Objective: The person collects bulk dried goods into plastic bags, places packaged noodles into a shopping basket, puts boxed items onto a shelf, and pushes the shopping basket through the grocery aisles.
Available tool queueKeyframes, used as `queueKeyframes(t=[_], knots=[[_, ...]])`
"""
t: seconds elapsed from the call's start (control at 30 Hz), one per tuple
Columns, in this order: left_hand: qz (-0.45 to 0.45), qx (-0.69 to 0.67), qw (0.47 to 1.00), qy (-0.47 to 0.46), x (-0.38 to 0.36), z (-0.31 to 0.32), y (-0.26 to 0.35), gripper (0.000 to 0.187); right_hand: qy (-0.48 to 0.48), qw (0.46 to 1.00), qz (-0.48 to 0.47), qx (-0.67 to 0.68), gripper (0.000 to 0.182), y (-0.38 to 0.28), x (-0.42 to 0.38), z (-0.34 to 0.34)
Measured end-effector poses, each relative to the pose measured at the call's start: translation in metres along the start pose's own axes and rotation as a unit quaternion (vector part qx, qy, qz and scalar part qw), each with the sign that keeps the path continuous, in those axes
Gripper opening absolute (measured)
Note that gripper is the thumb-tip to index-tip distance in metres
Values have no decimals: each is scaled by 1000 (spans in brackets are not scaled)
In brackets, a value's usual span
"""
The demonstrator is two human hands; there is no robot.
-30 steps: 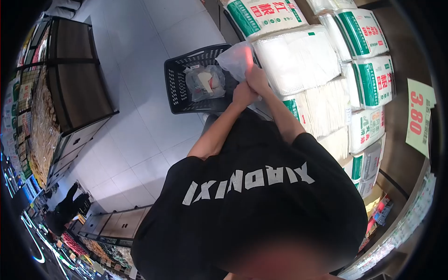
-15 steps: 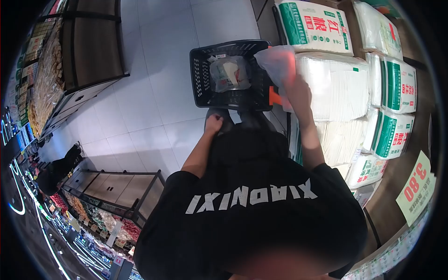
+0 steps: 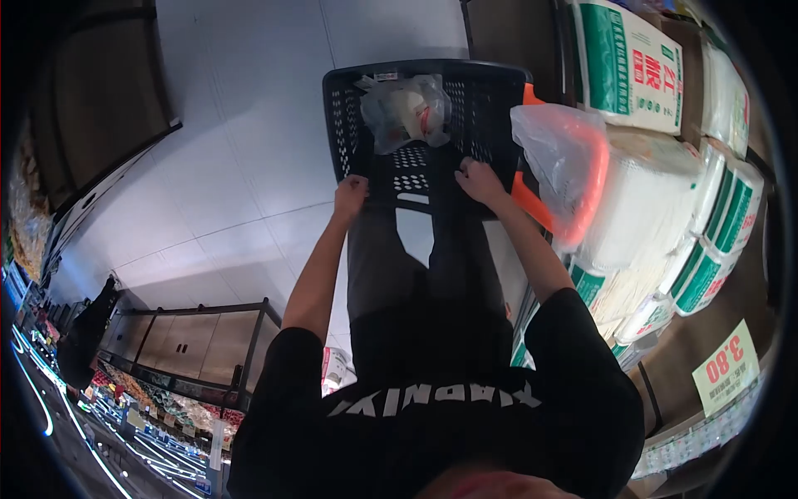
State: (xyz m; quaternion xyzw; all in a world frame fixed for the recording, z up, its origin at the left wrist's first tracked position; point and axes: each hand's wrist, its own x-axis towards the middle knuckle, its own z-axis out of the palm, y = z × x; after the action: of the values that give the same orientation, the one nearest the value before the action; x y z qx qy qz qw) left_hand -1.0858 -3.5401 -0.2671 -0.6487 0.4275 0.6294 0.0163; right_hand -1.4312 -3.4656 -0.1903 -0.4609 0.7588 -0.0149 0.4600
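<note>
Both hands are closed over the near side of a black perforated basket (image 3: 428,66). My left hand (image 3: 352,195) has its fingers curled at the near left corner. My right hand (image 3: 480,180) is bent in at the near right side. Dark trousers and the dark basket blend there, so what the fingers hold cannot be made out. A clear plastic bag with something pale and red inside (image 3: 407,112) lies in the basket. Right of the basket, another translucent bag (image 3: 549,154) rests beside a curved orange piece (image 3: 594,183), against the white packs.
Stacked white, green and red packs (image 3: 636,66) line the right side, with a 3.80 price card (image 3: 726,368). Dark cabinets (image 3: 108,83) stand at the upper left, low cabinets (image 3: 187,345) at the lower left. A person in black (image 3: 86,337) is at the far left.
My right hand has left the translucent bag by the packs and moved left to the basket's near side. My left hand has moved slightly up and left. The basket appears larger.
</note>
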Motion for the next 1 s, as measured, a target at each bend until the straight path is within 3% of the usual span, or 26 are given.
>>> queueKeyframes(t=[0.13,0.2,0.27,0.3,0.33,0.37,0.4,0.47,0.5,0.6,0.63,0.73,1.0], knots=[[26,91,995,32,93,14,29,38,-12,998,55,-30,40,39,112,52],[45,111,988,97,148,33,21,46,97,991,66,-58,43,90,179,105],[-3,143,982,120,195,51,26,78,144,989,17,-37,53,104,218,117],[14,157,975,156,224,64,11,101,158,987,-16,-24,56,122,243,131],[-52,145,975,160,241,76,22,117,169,984,-48,-10,59,141,266,146],[-57,116,978,165,270,90,8,121,178,981,-81,4,62,158,280,162],[-60,88,979,174,296,101,-11,124,102,995,6,-5,59,154,286,163],[-135,164,954,210,306,125,-10,117,-48,983,174,-24,53,119,301,141],[-168,198,938,230,314,134,-11,113,-31,988,152,-29,47,118,308,148],[-124,212,960,137,301,122,-26,86,-3,993,114,-40,35,118,287,164],[-114,231,957,135,293,119,-18,50,17,993,106,-46,33,121,284,167],[-34,280,947,153,268,104,-11,30,45,992,109,-32,29,121,270,153],[18,287,947,143,195,81,28,28,68,992,109,-10,24,100,225,119]])
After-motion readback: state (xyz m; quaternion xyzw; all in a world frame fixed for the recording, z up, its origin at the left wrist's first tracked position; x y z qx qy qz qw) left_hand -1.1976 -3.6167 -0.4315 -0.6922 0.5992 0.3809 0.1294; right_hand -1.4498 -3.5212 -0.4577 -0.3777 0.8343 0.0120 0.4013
